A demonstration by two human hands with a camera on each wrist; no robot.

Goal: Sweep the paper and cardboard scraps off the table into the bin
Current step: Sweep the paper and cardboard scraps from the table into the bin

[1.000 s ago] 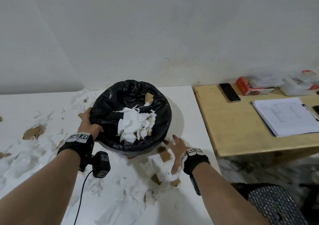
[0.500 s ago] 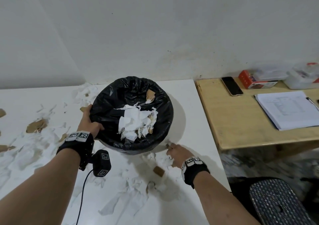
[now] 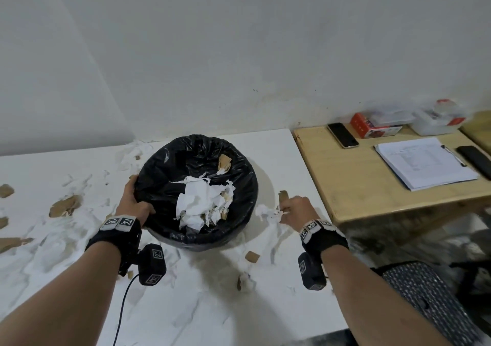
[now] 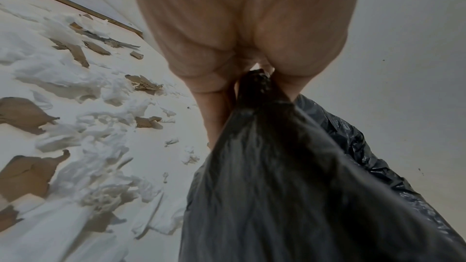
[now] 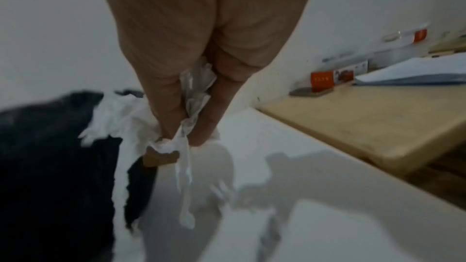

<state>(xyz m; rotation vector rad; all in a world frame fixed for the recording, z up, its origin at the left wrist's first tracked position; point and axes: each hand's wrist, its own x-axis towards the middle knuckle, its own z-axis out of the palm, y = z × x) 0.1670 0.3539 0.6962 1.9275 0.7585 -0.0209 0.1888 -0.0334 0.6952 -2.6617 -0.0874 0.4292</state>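
A round bin lined with a black bag (image 3: 162, 165) stands on the white table (image 3: 279, 154), holding white paper (image 3: 202, 202) and a cardboard bit. My left hand (image 3: 134, 199) grips its left rim; in the left wrist view the fingers pinch the bag's edge (image 4: 254, 81). Just right of the bin, above the table, my right hand (image 3: 293, 208) clutches a bunch of torn white paper (image 5: 194, 95) with a brown cardboard scrap (image 5: 158, 158). More white paper scraps (image 3: 34, 252) and cardboard pieces (image 3: 65, 206) litter the table left of and in front of the bin.
To the right stands a wooden desk (image 3: 358, 186), its corner close to my right hand, carrying a phone (image 3: 342, 135), a clipboard with paper (image 3: 425, 165), a red box (image 3: 372, 127) and plastic containers. A patterned chair seat (image 3: 425, 298) is at lower right. The wall runs behind.
My right hand closed on scraps in front of the bin, then lifted them up and to the right of the bin. The left hand kept its hold on the rim.
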